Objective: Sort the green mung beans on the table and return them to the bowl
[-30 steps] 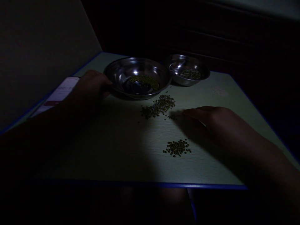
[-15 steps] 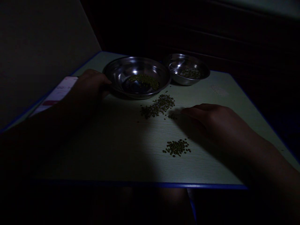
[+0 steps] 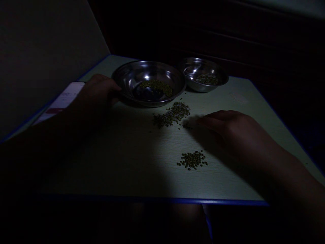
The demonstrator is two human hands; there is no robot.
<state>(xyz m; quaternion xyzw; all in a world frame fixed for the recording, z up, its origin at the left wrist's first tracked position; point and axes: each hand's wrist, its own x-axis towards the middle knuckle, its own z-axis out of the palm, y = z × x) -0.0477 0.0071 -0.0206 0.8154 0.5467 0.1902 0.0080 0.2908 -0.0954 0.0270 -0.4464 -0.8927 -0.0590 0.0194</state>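
Note:
My left hand (image 3: pixel 99 89) grips the left rim of a large steel bowl (image 3: pixel 129 95), which holds greenish beans along its bottom. Its thumb lies at the rim. Just right of a loose heap of beans (image 3: pixel 175 113), my right hand (image 3: pixel 225 127) hovers low over the table with thumb and fingertips pressed together. Whatever might be between those fingertips is too small and dark to make out. A smaller pile of beans (image 3: pixel 192 160) lies nearer the front edge.
Behind and right of the large bowl stands a second steel bowl (image 3: pixel 200 87) with pale and green bits inside. A lit phone (image 3: pixel 64 100) lies partly under my left forearm. The pale green table (image 3: pixel 228 183) has blue edges. A faint whitish patch (image 3: pixel 238 98) marks its right side.

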